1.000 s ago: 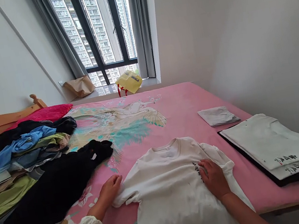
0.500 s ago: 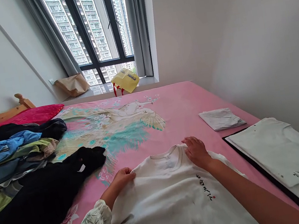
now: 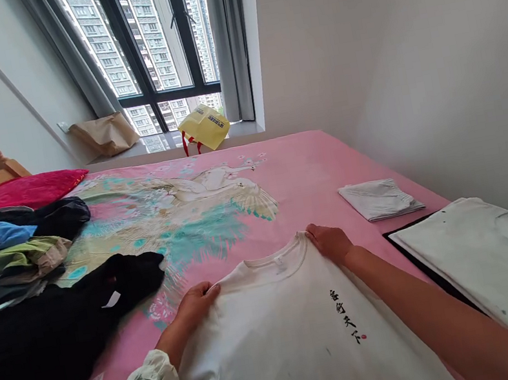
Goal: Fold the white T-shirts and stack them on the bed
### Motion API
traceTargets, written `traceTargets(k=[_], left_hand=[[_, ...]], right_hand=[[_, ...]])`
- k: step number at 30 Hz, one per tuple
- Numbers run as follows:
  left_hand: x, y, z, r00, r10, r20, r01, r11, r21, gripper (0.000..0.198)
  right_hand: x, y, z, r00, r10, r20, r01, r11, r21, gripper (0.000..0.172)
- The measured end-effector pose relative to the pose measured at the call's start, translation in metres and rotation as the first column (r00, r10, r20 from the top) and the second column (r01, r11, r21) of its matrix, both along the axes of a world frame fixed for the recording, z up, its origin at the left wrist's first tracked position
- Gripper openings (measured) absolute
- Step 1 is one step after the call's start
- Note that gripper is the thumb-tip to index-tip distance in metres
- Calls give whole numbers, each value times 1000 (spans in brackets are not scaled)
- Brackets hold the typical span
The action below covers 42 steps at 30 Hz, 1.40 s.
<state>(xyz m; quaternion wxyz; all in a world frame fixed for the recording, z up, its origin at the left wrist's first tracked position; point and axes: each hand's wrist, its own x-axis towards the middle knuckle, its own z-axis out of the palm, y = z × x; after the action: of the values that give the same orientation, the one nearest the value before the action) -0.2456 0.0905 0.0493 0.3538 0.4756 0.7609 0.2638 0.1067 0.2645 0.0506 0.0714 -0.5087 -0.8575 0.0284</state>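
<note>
A white T-shirt point(image 3: 279, 330) with a column of black characters and a red dot lies front up before me on the pink bed, its neckline pointing away. My left hand point(image 3: 199, 301) pinches it at the shoulder on the left. At the right side of the collar, my right hand point(image 3: 329, 242) grips the cloth with closed fingers. The shirt's lower part runs out of view at the bottom. A black garment point(image 3: 77, 332) with a white label lies left of my left hand.
Folded white shirts point(image 3: 487, 260) lie on a black piece at the right, with a folded light-grey garment point(image 3: 381, 199) beyond. Heaped clothes point(image 3: 10, 259) and a red pillow point(image 3: 23, 191) are at the left. A yellow bag point(image 3: 204, 126) and brown paper bag point(image 3: 104, 134) rest on the windowsill.
My right hand has closed on the collar and moved slightly left and up. The shirt's front is pulled smoother, its collar raised a little. The view has turned slightly right.
</note>
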Motion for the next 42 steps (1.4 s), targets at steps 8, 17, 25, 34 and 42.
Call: traceTargets(k=[8, 17, 25, 34, 42], left_hand=[[12, 44, 5, 937, -231, -261, 219, 973, -73, 48], [13, 59, -14, 757, -243, -606, 298, 955, -11, 49], [-9, 114, -35, 641, -153, -752, 233, 973, 1, 52], [-22, 146, -41, 656, -97, -749, 109, 993, -32, 58], [41, 119, 2, 604, -32, -796, 162, 983, 83, 48]], right_hand=[[-11, -6, -36, 999, -25, 35, 26, 999, -23, 34], [-11, 28, -28, 991, 64, 121, -60, 997, -38, 27], [-34, 80, -43, 996, 20, 86, -21, 1000, 7, 32], [-48, 103, -52, 992, -110, 66, 112, 994, -16, 42], [-89, 32, -11, 994, -107, 15, 108, 991, -73, 41]])
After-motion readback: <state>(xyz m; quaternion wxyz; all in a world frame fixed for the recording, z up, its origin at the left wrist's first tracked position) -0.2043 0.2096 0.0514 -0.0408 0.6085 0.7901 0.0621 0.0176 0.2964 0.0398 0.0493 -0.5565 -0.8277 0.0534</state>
